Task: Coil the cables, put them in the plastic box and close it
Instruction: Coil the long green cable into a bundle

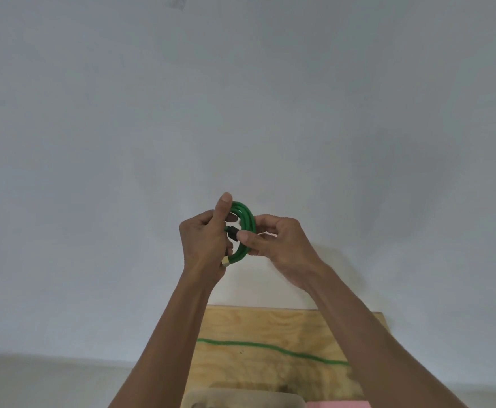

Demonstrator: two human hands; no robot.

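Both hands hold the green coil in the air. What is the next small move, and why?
Probably tuck the black plug through the coil so it stays wound. The left hand grips the coil's left side, and the right hand pinches the right side by the plug. Another green cable lies uncoiled on the wooden board, so this coil is better secured before lowering it.

A pale grey-white wall (241, 98) fills most of what I see, top to bottom. Low in the frame, right of centre, sits a plywood board (285, 325). At the bottom edge, something pink (338, 404) shows, right of centre.
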